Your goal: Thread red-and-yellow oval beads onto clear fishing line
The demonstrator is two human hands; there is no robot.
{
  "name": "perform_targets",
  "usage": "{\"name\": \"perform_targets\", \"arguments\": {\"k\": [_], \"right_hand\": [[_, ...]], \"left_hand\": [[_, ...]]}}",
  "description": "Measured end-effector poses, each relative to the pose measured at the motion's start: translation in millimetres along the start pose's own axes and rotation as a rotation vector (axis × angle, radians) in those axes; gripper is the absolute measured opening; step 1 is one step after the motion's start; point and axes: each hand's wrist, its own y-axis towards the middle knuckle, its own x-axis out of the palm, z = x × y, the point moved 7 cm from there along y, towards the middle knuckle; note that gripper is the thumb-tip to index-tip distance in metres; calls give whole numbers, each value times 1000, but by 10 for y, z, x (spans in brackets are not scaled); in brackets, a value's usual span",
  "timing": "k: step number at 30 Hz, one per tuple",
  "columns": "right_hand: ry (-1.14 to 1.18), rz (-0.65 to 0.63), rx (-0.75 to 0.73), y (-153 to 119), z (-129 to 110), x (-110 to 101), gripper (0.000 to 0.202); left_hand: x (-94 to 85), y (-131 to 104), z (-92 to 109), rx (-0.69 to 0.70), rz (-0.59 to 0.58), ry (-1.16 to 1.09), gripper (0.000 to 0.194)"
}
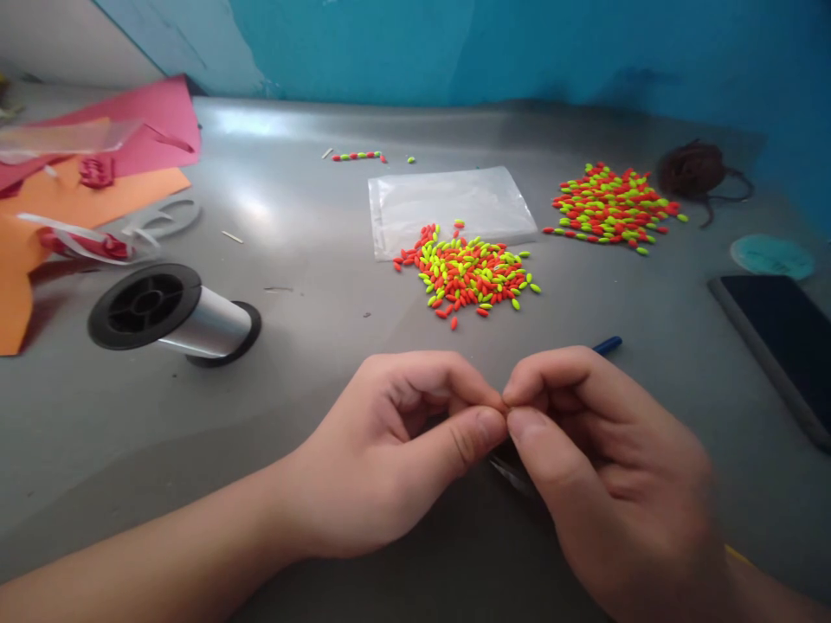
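My left hand (396, 450) and my right hand (616, 476) meet fingertip to fingertip low in the view. Each pinches with thumb and forefinger; whatever sits between them is too small or hidden to make out. Just beyond the hands lies a loose pile of red and yellow-green oval beads (477, 272), partly on a clear plastic bag (454, 199). Farther right is a second heap of the same beads (610, 203), some lined up in rows. A short row of beads (357, 157) lies at the back. Under my hands, a dark shiny thing (510, 472) is mostly covered.
At left, a spool of clear line (217, 320) lies tilted, near scissors (159, 227) and orange and pink sheets (156, 130). To the right are a phone (785, 346), a teal disc (772, 256) and a dark yarn ball (692, 169). A blue pen-like tip (608, 346) shows behind my right hand.
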Motion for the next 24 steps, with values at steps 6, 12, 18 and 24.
{"name": "perform_targets", "arguments": {"k": [6,12,18,24], "right_hand": [[-58,-29,-23,0,26,-2,21],[-131,-58,-141,43,-59,0,20],[-143,-10,-222,-59,-88,-49,19],[-72,487,-309,-236,-311,-200,23]], "left_hand": [[3,-26,-21,-1,24,154,17],[17,-49,-12,10,26,231,15],[46,-62,37,75,6,353,12],[44,-57,16,57,14,390,24]]}}
